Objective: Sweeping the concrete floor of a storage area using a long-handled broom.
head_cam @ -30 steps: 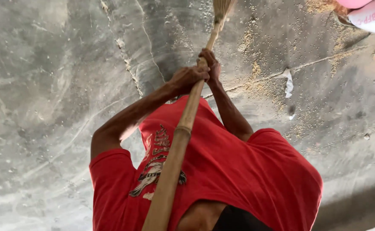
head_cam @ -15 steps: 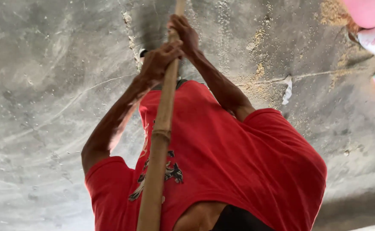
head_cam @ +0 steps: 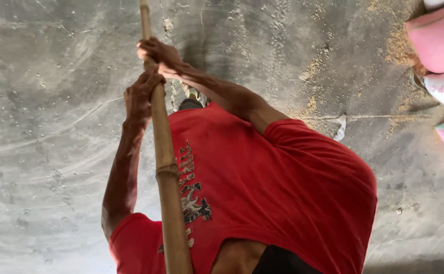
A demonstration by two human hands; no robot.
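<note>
Grey concrete floor (head_cam: 54, 152) behind bamboo pole (head_cam: 166, 167), seemingly fully enclosed by both hands' clamped fingers (head_cam: 153, 81).

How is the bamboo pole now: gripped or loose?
Gripped: the upper hand and lower hand both close around the bamboo pole.

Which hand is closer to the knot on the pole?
Left. The left hand grips the pole a little beyond the knot; the right hand grips farther along, past the left.
</note>
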